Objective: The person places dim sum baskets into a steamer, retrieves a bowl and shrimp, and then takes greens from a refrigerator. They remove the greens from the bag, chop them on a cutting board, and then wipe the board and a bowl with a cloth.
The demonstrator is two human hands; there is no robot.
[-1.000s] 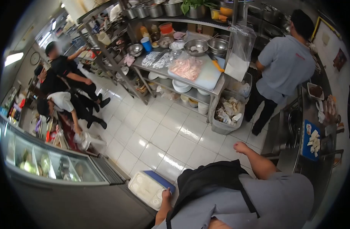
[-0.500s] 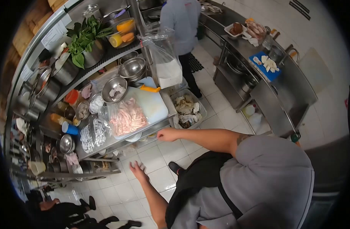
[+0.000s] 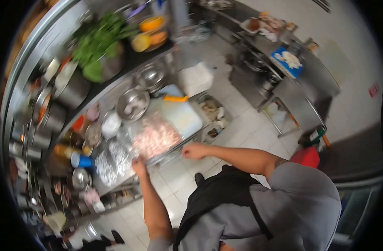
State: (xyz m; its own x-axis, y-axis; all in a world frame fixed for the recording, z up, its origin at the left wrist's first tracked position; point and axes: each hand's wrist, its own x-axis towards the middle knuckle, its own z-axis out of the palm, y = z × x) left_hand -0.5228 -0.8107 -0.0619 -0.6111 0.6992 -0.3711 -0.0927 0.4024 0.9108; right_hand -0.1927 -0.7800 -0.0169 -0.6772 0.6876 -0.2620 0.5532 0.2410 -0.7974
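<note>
Hands (image 3: 138, 166) (image 3: 194, 151), two, beside one meat bag (image 3: 156, 138)

my body, seen from above. (a) grey short-sleeved shirt (image 3: 302, 201) over my back and shoulders, each sleeve ending above the elbow. (b) black apron (image 3: 216, 201) at the front, its narrow black strap (image 3: 258, 217) crossing the grey cloth. (c) dark marking (image 3: 279, 162) just below my right sleeve's hem. (d) forearms, left hand (image 3: 138, 165) and right hand (image 3: 193, 150) bare. (e) one dark shoe (image 3: 198, 179).

Motion blur leaves it unclear whether the left hand (image 3: 138, 164) touches the bagged meat (image 3: 156, 138).
</note>
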